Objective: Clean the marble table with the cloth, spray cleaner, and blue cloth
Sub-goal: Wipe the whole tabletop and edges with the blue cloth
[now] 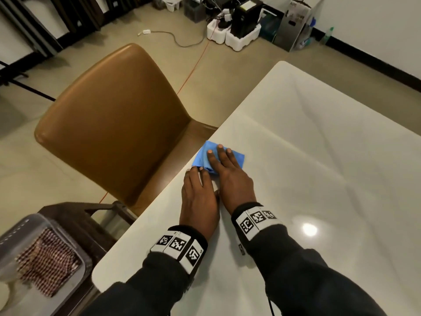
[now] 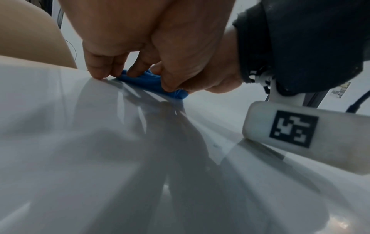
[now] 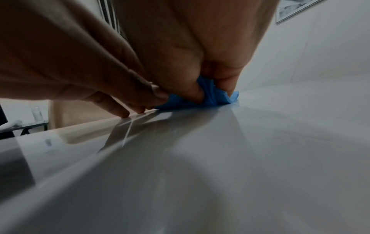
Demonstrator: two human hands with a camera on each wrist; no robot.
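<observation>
A folded blue cloth [image 1: 201, 156] lies on the white marble table [image 1: 319, 179], close to its left edge. My right hand [image 1: 219, 159] lies flat on the cloth with straight fingers and presses it down. In the right wrist view its fingertips [image 3: 198, 95] sink into the blue cloth [image 3: 212, 99]. My left hand [image 1: 196, 179] rests just beside it at the table edge, fingers straight, tips at the cloth's near corner. In the left wrist view, left fingertips [image 2: 98, 74] touch the table next to the blue cloth [image 2: 144, 82]. No spray cleaner is in view.
A tan leather chair [image 1: 114, 122] stands against the table's left edge. A grey bin [image 1: 13, 236] holding a checked cloth [image 1: 47, 256] sits on a dark stool at the lower left. Boxes, foam blocks and cables lie on the floor at the back.
</observation>
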